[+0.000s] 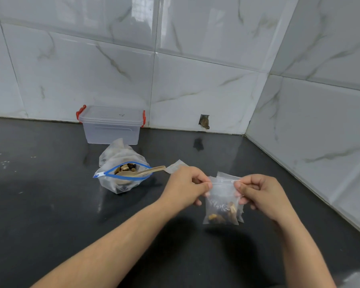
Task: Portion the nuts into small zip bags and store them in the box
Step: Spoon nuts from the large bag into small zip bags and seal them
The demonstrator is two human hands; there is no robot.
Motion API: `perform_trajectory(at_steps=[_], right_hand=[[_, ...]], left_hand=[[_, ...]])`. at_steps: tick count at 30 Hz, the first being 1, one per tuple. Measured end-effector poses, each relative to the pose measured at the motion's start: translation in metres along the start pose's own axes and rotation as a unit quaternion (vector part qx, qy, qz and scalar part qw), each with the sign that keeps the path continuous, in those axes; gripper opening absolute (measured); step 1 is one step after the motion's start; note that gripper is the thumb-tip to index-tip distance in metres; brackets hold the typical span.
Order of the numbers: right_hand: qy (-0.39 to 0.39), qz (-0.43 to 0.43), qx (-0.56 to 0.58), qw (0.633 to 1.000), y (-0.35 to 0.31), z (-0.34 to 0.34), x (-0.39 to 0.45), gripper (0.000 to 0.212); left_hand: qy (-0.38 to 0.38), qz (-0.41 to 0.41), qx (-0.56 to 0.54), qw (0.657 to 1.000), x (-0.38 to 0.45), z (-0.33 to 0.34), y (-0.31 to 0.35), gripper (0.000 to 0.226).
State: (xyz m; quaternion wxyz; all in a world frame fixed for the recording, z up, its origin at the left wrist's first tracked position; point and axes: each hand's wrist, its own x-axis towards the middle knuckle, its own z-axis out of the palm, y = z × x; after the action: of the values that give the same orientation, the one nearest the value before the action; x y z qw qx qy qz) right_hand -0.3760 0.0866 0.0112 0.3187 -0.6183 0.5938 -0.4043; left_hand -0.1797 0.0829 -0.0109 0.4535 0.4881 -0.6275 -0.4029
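Both hands hold one small zip bag point(222, 204) above the dark bench point(50, 204), near the right front of the work area. The left hand point(185, 188) pinches the bag's top left corner between thumb and fingers; the right hand point(258, 194) pinches the top right corner likewise. Both are closed on the bag's seal strip. The bag hangs upright and holds a modest portion of nuts point(220, 215) in its lower part.

Whether the seal is fully pressed shut cannot be told from this view. The grip at both ends of the strip suggests sealing is the step in hand.

The supply bag point(121, 181), with a blue zip rim, sits open on the bench to the left, still holding nuts. A beige spoon point(141, 172) rests in its mouth, handle pointing right. Further small empty bags point(175, 166) appear to lie just behind the left hand.

The clear box point(111, 127) with red clips stands against the tiled wall, well apart from the hands, lid on. No filled bags are visible inside it.

Assessment: early stage. One portion is filled; storing it, opening the box, and portioning the remaining nuts are outstanding.
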Motion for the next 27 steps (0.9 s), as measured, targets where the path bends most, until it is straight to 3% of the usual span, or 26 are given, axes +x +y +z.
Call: perform_trajectory(at_steps=[22, 27], right_hand=[[0.139, 0.011, 0.020, 0.990, 0.032, 0.001, 0.000, 0.007], [0.203, 0.003, -0.066, 0.977, 0.023, 0.005, -0.006, 0.008]], left_hand=[[0.014, -0.012, 0.003, 1.000, 0.016, 0.027, -0.008, 0.013], [0.023, -0.007, 0.012, 1.000, 0.015, 0.022, -0.006, 0.014]])
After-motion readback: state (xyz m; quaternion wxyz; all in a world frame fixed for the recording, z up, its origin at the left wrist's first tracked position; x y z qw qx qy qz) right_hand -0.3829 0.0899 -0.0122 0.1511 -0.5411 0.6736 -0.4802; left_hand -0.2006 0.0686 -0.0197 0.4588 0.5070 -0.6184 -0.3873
